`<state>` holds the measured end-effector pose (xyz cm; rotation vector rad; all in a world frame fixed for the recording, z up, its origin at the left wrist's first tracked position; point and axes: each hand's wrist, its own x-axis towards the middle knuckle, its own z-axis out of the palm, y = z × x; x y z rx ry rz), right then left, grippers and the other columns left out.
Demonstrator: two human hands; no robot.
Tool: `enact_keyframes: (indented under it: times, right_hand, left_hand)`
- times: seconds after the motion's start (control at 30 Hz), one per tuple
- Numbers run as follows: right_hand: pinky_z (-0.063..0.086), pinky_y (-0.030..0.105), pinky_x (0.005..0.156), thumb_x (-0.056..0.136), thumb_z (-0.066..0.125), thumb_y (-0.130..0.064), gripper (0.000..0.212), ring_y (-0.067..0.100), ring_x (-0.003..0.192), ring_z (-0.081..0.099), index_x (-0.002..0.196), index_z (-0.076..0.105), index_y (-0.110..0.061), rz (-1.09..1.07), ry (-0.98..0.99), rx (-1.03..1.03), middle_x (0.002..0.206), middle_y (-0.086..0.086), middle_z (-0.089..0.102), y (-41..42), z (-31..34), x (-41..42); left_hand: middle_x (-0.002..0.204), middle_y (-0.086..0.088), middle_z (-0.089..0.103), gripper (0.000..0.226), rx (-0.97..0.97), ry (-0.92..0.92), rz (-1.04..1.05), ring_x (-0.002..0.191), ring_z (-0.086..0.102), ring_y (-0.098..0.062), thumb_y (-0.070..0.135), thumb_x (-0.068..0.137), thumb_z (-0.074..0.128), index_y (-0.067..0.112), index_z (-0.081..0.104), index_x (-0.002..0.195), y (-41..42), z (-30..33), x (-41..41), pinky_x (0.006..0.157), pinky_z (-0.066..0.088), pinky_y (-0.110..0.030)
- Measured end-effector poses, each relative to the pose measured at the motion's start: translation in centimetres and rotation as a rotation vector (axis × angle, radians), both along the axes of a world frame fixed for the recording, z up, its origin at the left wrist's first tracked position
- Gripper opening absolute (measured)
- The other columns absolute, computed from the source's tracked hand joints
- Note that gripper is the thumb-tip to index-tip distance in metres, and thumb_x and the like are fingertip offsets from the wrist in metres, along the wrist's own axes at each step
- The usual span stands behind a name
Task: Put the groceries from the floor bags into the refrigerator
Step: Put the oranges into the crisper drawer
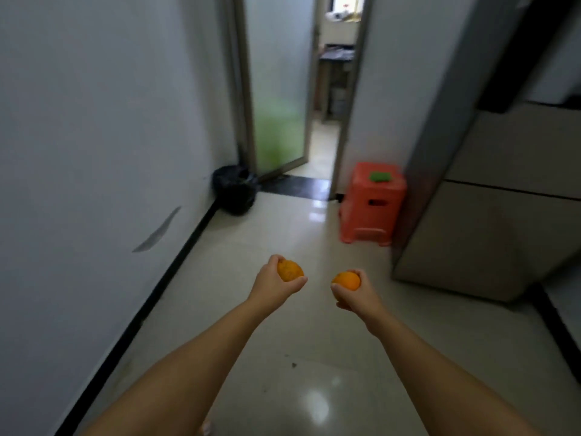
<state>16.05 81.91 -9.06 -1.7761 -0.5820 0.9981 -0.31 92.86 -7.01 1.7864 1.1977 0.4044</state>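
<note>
My left hand [273,283] grips an orange [290,270], its fingers curled round the fruit. My right hand [356,295] grips a second orange [346,281] the same way. Both arms reach forward at waist height over the glossy tiled floor [283,357]. The refrigerator [490,196], beige with its doors closed, stands at the right, about an arm's length beyond my right hand. No grocery bags are in view.
A red plastic stool [372,206] with a green thing [379,177] on top stands left of the refrigerator. A bin lined with a black bag [235,188] sits in the corner by the white left wall. A frosted glass door [276,86] stands ajar ahead.
</note>
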Motion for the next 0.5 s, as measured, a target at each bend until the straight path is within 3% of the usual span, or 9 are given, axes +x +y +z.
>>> enact_keyframes:
  times: [0.17, 0.27, 0.37, 0.5]
  right_hand:
    - [0.054, 0.026, 0.068, 0.086, 0.068, -0.014, 0.045, 0.013, 0.082, 0.055, 0.121, 0.04, -0.021, -0.282, -0.095, 0.106, 0.096, -0.003, 0.048, -9.9, 4.1, 10.3]
    - [0.055, 0.032, 0.075, 0.085, 0.07, -0.019, 0.048, 0.01, 0.082, 0.055, 0.122, 0.04, -0.023, -0.407, -0.163, 0.116, 0.096, -0.006, 0.048, -16.2, 5.8, 17.3]
    - [0.056, 0.038, 0.082, 0.084, 0.071, -0.024, 0.051, 0.011, 0.086, 0.056, 0.124, 0.039, -0.025, -0.493, -0.223, 0.114, 0.098, -0.007, 0.048, -22.2, 7.5, 25.1]
    - [0.054, 0.031, 0.074, 0.086, 0.069, -0.024, 0.051, 0.011, 0.085, 0.055, 0.125, 0.037, -0.026, -0.539, -0.27, 0.124, 0.097, -0.008, 0.048, -28.9, 9.8, 34.4]
  left_hand:
    - [0.108, -0.002, 0.053, 0.051, 0.069, -0.091, -0.242, 0.092, 0.059, -0.018, 0.042, 0.074, 0.075, 0.027, 0.044, 0.112, -6.9, 2.9, 13.8, 0.078, 0.057, -0.034]
    - [0.105, -0.001, 0.056, 0.051, 0.082, -0.142, -0.383, 0.091, 0.059, -0.016, 0.039, 0.073, 0.077, 0.026, 0.046, 0.112, -11.8, 4.3, 22.6, 0.081, 0.057, -0.039]
    - [0.113, -0.005, 0.055, 0.058, 0.106, -0.192, -0.447, 0.098, 0.058, -0.019, 0.04, 0.072, 0.078, 0.023, 0.047, 0.118, -16.8, 5.8, 31.7, 0.086, 0.054, -0.041]
    - [0.119, -0.005, 0.051, 0.062, 0.105, -0.238, -0.466, 0.103, 0.055, -0.02, 0.041, 0.075, 0.076, 0.022, 0.044, 0.125, -22.6, 7.9, 42.0, 0.088, 0.051, -0.033]
